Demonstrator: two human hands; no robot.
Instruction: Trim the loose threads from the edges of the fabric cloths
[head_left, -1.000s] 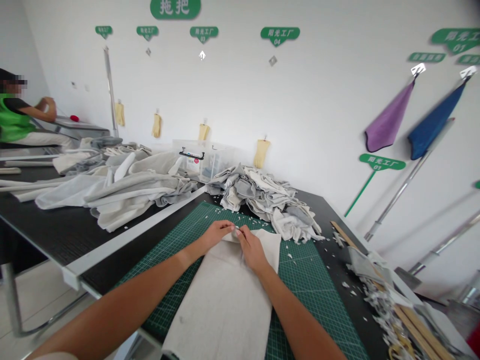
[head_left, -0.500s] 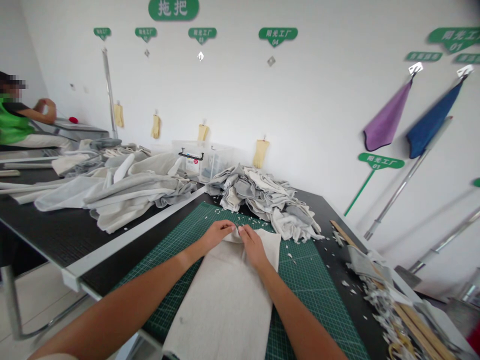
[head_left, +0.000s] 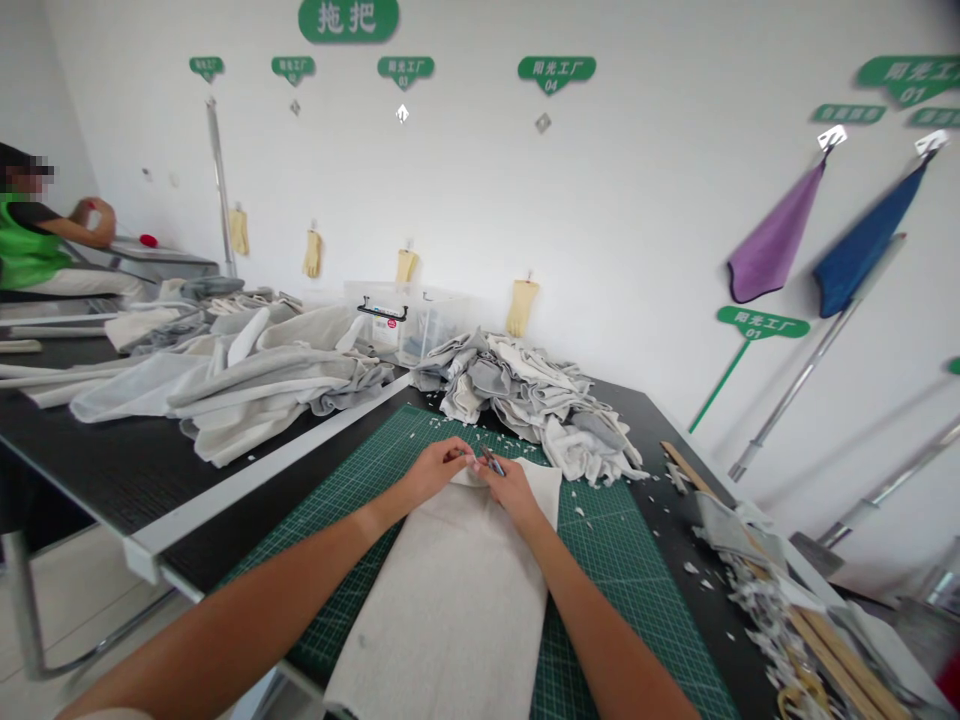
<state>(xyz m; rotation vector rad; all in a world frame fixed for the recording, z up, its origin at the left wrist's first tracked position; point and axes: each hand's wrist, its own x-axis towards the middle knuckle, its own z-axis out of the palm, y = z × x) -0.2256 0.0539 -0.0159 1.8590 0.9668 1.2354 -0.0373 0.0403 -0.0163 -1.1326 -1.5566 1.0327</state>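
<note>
Tool [head_left: 492, 461], small & metal, now sticks up clearly from our R hand [head_left: 511, 488]; half a sec ago we saw only a dark sliver btwn the fingertips. Our L hand [head_left: 436, 470] has shifted a touch, fingers more curled; the light-grey cloth [head_left: 450, 610] under both stays put, approx. same lie as before. Far L, a co-worker [head_left: 30, 245] in a green vest now shows a red bit at the hands.

State of fingers: L thumb & fingers pinch the cloth's far edge; R fingers close round the tool, tip of the hand right by that same edge. Can't tell if R also nips fabric, too small to see.

Cloth lies flat, far edge lifted a bit, on 1 green cutting mat [head_left: 630, 590], near centre of the black table [head_left: 202, 540].

Count: 2 hands, 1 tool, 1 cloth btwn them. 2 main heaps: 1 long loose heap [head_left: 270, 385] on the L, 1 crumpled pile [head_left: 517, 385] at the mat's far end. 1 clear box [head_left: 390, 325] w/ black handle, far, btwn heaps. On the far wall, 4 yellow gloves [head_left: 522, 307]; on the R, 2 hung cloths, 1 purple [head_left: 776, 240], 1 blue [head_left: 870, 245]. Near R, white scraps [head_left: 765, 605], too many to count.
</note>
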